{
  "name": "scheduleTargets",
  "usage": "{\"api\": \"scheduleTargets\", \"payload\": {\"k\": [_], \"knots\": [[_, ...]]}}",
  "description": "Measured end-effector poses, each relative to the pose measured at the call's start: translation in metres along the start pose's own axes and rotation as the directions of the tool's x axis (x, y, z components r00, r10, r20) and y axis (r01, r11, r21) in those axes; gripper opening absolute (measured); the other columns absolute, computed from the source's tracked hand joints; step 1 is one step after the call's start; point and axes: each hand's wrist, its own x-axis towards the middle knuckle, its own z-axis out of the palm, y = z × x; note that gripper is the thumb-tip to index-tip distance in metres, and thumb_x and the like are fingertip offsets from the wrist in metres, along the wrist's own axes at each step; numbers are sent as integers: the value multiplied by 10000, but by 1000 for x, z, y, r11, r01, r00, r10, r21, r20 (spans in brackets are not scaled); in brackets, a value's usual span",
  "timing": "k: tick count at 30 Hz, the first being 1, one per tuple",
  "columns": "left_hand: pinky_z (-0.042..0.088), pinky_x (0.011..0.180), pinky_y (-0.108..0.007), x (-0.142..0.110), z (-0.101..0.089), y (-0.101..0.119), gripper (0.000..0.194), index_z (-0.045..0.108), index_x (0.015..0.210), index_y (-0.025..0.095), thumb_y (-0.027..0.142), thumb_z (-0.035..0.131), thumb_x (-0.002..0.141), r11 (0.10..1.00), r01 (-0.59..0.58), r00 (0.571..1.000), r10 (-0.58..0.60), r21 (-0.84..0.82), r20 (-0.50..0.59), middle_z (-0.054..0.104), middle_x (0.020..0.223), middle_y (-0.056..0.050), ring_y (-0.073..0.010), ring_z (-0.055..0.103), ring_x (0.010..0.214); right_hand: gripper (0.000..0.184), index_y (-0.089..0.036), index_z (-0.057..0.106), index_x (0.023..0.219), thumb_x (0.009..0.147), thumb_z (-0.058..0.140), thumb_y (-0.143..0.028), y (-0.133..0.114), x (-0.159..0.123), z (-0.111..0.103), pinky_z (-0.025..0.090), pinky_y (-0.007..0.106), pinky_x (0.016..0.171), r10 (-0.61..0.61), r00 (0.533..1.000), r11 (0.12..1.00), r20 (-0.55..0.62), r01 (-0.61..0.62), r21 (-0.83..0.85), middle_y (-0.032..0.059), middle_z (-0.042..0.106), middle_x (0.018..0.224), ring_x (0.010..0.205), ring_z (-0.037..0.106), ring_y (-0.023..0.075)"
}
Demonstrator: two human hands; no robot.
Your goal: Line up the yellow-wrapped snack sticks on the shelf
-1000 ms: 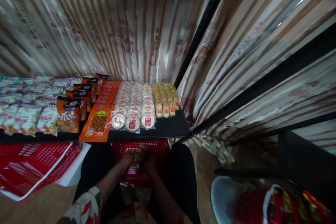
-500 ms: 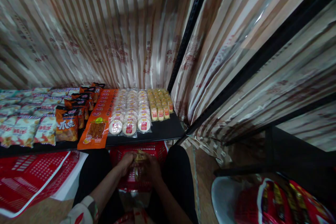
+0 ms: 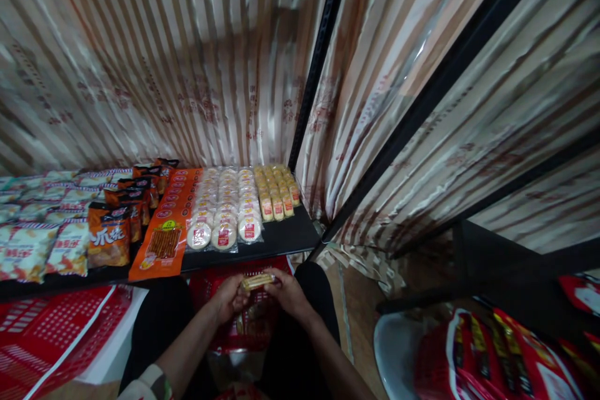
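Between my two hands is a small snack packet (image 3: 257,281) in clear wrap with yellowish contents, lying roughly crosswise. My left hand (image 3: 232,295) pinches its left end, and my right hand (image 3: 287,292) grips the right end. Below them sits a red basket (image 3: 269,265) between my knees, with packets dimly visible inside. Just beyond, on a black shelf (image 3: 290,239), stand rows of small yellow-wrapped snack packets (image 3: 277,207). To their left are rows of round white wrapped crackers (image 3: 224,234) with red labels.
Farther left on the shelf are a flat orange snack bag (image 3: 159,244), orange-black bags (image 3: 109,234) and several white bags (image 3: 28,250). Another red basket (image 3: 51,331) is at lower left. A black post (image 3: 398,131) slants on the right, above red packages (image 3: 510,350) and a pale stool (image 3: 396,350).
Both hands have risen slightly from the basket, and the packet between them now shows more clearly, turned crosswise. The view has shifted a little, so the shelf sits lower and farther left.
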Motion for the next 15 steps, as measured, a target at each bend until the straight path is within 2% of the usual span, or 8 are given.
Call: {"api": "scheduleTargets", "payload": {"k": [3,6,10,15], "knots": [[299,333,-109,-5,2,1,164,525,663,127,251,458,747,994,32,998,-27,-102,48,506,430,14,-37,430,326,338,-194,623,1000,673,574,-265,-1,2,-7,472,243,686,2,998,995,61,-8,99,2,677,830,734,618,146],[235,292,-99,-14,6,5,206,529,706,121,250,400,802,986,88,990,-71,-140,124,503,410,5,-37,403,293,341,-183,632,983,664,596,-297,-7,2,-14,461,241,678,-5,996,990,88,-8,141,-1,670,782,718,606,140],[133,261,-90,-27,13,13,240,534,750,115,259,362,836,983,123,968,-89,-136,233,477,377,11,-39,377,261,355,-180,636,962,642,634,-334,-14,4,-24,451,263,691,4,997,993,71,-13,120,11,661,791,709,582,137],[114,268,-76,-30,19,15,223,522,767,117,273,379,835,976,147,954,-97,-159,284,489,393,10,-31,378,263,448,-171,626,974,607,676,-424,-12,7,-32,437,277,715,36,997,966,65,-51,253,17,645,786,721,578,138]]}}
